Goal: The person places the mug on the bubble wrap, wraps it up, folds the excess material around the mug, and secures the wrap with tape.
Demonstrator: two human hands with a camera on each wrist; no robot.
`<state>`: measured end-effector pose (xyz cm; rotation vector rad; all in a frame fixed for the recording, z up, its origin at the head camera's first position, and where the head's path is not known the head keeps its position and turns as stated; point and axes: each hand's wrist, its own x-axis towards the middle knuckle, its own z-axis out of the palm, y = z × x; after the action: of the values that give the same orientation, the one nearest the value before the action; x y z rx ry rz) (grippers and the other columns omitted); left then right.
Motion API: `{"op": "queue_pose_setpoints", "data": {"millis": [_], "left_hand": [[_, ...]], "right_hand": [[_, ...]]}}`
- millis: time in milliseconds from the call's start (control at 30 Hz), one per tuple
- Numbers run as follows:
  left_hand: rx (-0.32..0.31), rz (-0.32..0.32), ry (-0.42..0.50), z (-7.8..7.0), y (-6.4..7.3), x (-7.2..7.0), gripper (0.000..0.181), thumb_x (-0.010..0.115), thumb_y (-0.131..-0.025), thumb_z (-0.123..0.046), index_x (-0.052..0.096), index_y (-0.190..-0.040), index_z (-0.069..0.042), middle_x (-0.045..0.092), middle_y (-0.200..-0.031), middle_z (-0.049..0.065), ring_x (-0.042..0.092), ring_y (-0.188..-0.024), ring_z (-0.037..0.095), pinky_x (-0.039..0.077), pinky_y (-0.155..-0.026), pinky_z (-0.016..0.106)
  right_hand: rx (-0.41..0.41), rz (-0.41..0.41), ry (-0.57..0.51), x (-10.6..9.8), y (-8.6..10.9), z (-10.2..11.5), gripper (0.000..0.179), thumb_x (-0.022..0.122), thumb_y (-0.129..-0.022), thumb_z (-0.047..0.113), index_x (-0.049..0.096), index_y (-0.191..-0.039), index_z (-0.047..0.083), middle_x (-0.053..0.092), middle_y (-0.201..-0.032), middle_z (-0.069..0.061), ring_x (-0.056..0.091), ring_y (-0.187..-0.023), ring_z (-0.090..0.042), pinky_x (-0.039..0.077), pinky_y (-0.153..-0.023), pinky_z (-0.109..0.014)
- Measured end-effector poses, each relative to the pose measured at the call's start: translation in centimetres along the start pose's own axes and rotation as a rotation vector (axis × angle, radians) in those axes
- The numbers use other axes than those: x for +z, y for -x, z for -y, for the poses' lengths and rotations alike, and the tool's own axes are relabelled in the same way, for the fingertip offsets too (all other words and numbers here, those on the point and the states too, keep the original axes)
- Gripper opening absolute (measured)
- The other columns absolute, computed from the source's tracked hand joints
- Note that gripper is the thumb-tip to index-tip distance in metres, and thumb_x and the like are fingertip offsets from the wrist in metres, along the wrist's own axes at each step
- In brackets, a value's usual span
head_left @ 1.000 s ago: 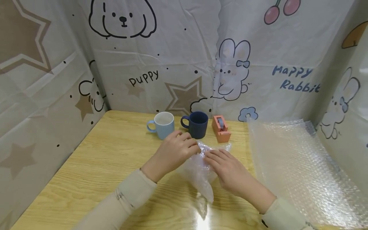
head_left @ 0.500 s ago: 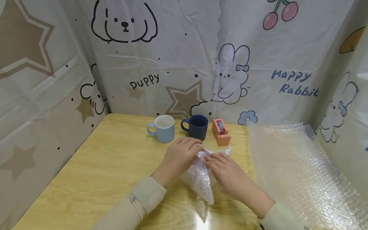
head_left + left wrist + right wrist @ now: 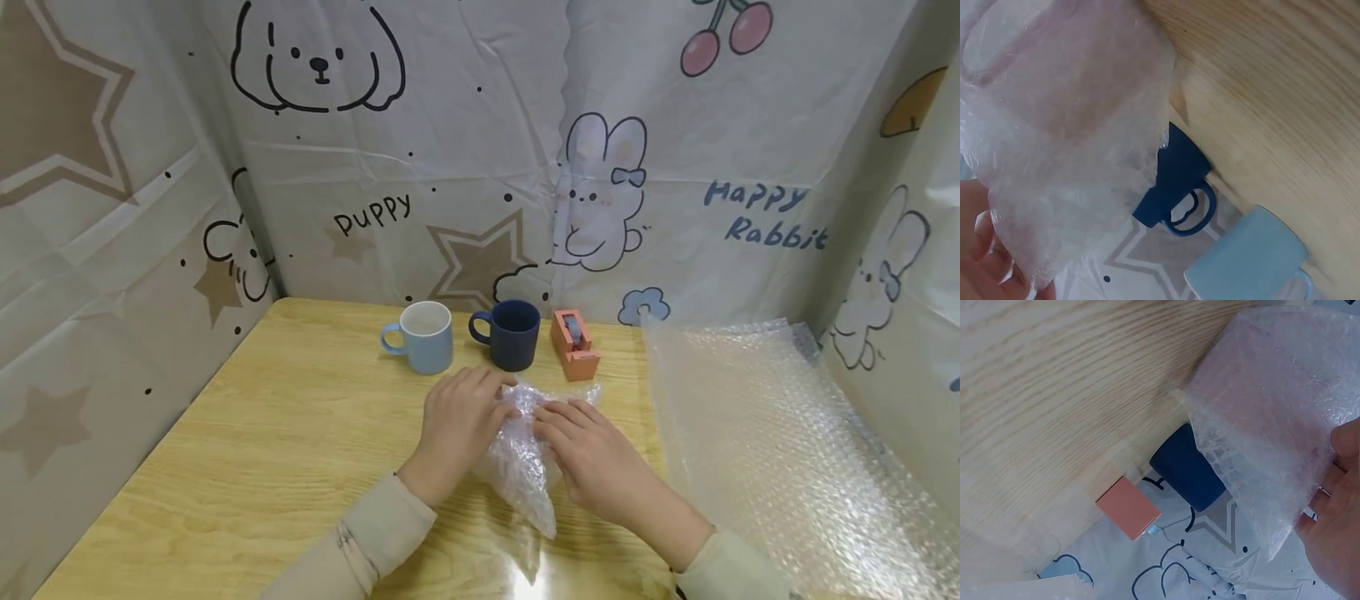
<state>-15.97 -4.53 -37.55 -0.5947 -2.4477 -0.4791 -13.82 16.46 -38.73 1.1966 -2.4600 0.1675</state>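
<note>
- Printed cloth walls (image 3: 465,125) enclose a wood-grain counter (image 3: 262,433).
- Bubble-wrapped bundle (image 3: 525,467) sits on the counter, directly between the hands; pinkish contents, shape not confirmed.
- Left grip (image 3: 457,421) pinches the film on its left; right grip (image 3: 588,454) curls onto the right flap. Both touch; neither is nearer.
- Long axis runs away from the person, near tip slanting slightly right.
- Navy mug (image 3: 516,342) and tape dispenser (image 3: 581,367) stand just beyond, light blue mug (image 3: 429,343) farther left.
- Widest open room lies left; bubble-wrap sheets (image 3: 772,442) cover the right.
</note>
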Motion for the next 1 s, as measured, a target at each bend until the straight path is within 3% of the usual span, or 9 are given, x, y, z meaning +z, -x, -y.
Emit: {"op": "queue_pose_setpoints", "data": {"millis": [100,233,367,500,567,633,800,867,1000], "left_hand": [[0.037,-0.022,0.022,0.1,-0.3,0.4,0.032,0.086,-0.075,-0.030,0.072,-0.102,-0.020,0.067,-0.088,-0.008,0.062,-0.080,0.011,0.049,-0.065,0.027],[0.033,-0.003,-0.007,0.2,-0.7,0.7,0.028,0.086,-0.073,-0.035,0.074,-0.094,-0.021,0.067,-0.090,-0.007,0.061,-0.084,0.013,0.049,-0.067,0.028],[0.061,0.045,-0.187,-0.1,-0.5,0.5,0.020,0.081,-0.077,-0.043,0.078,-0.087,-0.025,0.068,-0.096,-0.008,0.060,-0.094,0.016,0.050,-0.077,0.032],[0.151,0.080,-0.326,-0.5,0.1,0.0,0.011,0.076,-0.087,-0.036,0.080,-0.092,-0.028,0.071,-0.100,-0.009,0.061,-0.101,0.017,0.050,-0.087,0.035],[0.193,0.110,-0.303,-0.5,0.7,-0.2,0.012,0.073,-0.091,-0.030,0.079,-0.099,-0.023,0.072,-0.107,-0.006,0.062,-0.107,0.018,0.049,-0.094,0.037],[0.214,0.184,-0.238,-0.5,1.5,-0.4,0.020,0.066,-0.096,-0.027,0.076,-0.110,-0.017,0.069,-0.120,-0.001,0.059,-0.118,0.020,0.044,-0.104,0.041],[0.185,0.410,-0.068,-0.5,3.0,-0.7,0.049,0.040,-0.107,-0.035,0.051,-0.144,-0.006,0.042,-0.152,0.010,0.034,-0.143,0.024,0.019,-0.120,0.047],[0.182,0.445,-0.047,-0.4,3.3,-0.6,0.054,0.034,-0.107,-0.038,0.043,-0.149,-0.006,0.034,-0.157,0.011,0.027,-0.147,0.025,0.014,-0.121,0.048],[0.185,0.429,-0.046,-0.1,3.4,-0.4,0.054,0.032,-0.107,-0.041,0.042,-0.151,-0.010,0.032,-0.158,0.008,0.025,-0.147,0.021,0.013,-0.121,0.046]], "right_hand": [[-0.002,-0.008,-0.004,0.1,-0.1,-0.1,0.024,0.065,-0.093,0.011,0.068,-0.117,0.005,0.066,-0.125,-0.010,0.055,-0.124,-0.028,0.038,-0.111,-0.043],[0.008,0.002,0.000,0.1,0.0,-0.1,0.026,0.065,-0.093,0.011,0.067,-0.119,0.005,0.066,-0.125,-0.009,0.055,-0.124,-0.028,0.037,-0.111,-0.043],[0.020,0.016,0.014,0.2,0.0,0.0,0.030,0.063,-0.094,0.012,0.066,-0.123,0.004,0.064,-0.129,-0.010,0.054,-0.126,-0.028,0.037,-0.112,-0.044],[0.034,0.016,-0.004,0.3,0.0,0.2,0.029,0.062,-0.095,0.011,0.066,-0.123,0.004,0.063,-0.131,-0.011,0.054,-0.125,-0.029,0.037,-0.111,-0.045],[0.050,0.019,-0.035,0.3,-0.1,0.3,0.029,0.062,-0.095,0.010,0.066,-0.122,0.004,0.062,-0.131,-0.011,0.054,-0.126,-0.029,0.037,-0.111,-0.046],[0.068,0.011,-0.087,0.2,-0.1,0.3,0.030,0.064,-0.094,0.008,0.066,-0.123,0.003,0.063,-0.131,-0.012,0.054,-0.125,-0.030,0.038,-0.110,-0.047],[0.088,-0.033,-0.246,-0.7,-0.5,-0.4,0.032,0.076,-0.085,0.004,0.071,-0.116,0.002,0.067,-0.124,-0.012,0.060,-0.117,-0.029,0.047,-0.102,-0.047],[0.088,-0.031,-0.296,-1.2,-0.7,-0.9,0.030,0.079,-0.082,0.004,0.072,-0.111,0.003,0.069,-0.120,-0.011,0.062,-0.114,-0.028,0.050,-0.098,-0.046],[0.106,0.019,-0.388,-2.4,-1.3,-1.7,0.024,0.079,-0.083,0.007,0.074,-0.107,0.006,0.071,-0.114,-0.008,0.066,-0.106,-0.025,0.054,-0.091,-0.043]]}}
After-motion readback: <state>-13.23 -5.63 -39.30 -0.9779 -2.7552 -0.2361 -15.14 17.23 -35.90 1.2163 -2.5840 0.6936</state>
